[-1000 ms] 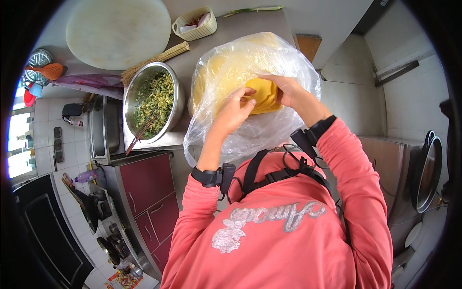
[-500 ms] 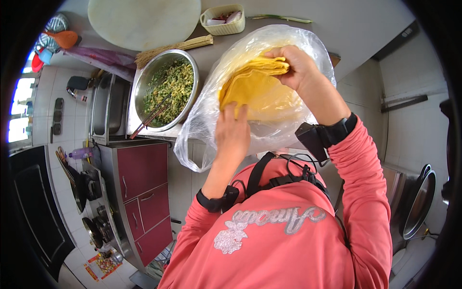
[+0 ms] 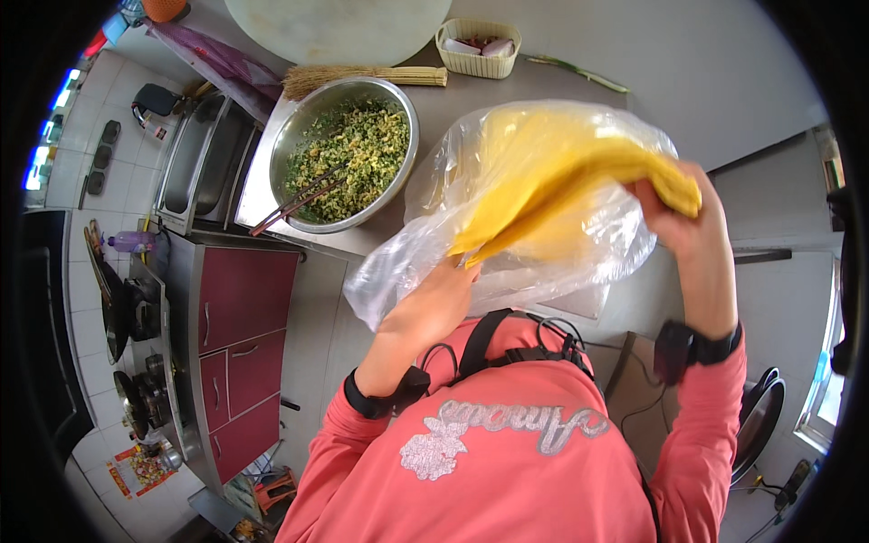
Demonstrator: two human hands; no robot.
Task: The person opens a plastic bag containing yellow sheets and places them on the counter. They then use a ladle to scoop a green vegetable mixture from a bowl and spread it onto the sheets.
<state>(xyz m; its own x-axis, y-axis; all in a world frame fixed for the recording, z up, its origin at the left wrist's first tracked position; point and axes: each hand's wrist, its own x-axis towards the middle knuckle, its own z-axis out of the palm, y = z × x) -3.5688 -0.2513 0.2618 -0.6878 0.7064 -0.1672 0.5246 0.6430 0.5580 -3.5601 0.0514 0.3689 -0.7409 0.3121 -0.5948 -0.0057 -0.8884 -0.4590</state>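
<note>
A stack of thin yellow sheets (image 3: 561,192), folded over and dough-like, stretches between my two hands above a clear plastic bag (image 3: 398,271). My right hand (image 3: 683,222) is closed round its upper right end, which is raised above the bag. At the lower left end, my left hand (image 3: 439,294) pinches the edge of the sheets, its fingertips partly hidden behind them. More yellow shows through the plastic beneath. Left of the bag stands a steel bowl (image 3: 409,136) of chopped green and yellow filling (image 3: 348,163), with brown chopsticks (image 3: 299,199) resting in it.
Behind the bowl lies a straw whisk (image 3: 362,80) beside a round white board (image 3: 335,27). A cream basket (image 3: 478,61) holds pinkish-white pieces, and a green onion (image 3: 579,74) lies to its right. At the left are a sink (image 3: 195,154) and red cabinets (image 3: 244,299).
My right hand has moved right and drawn the yellow sheets out lengthwise, lifting them from the bag. My left hand has shifted to their lower end. The view has turned a little.
</note>
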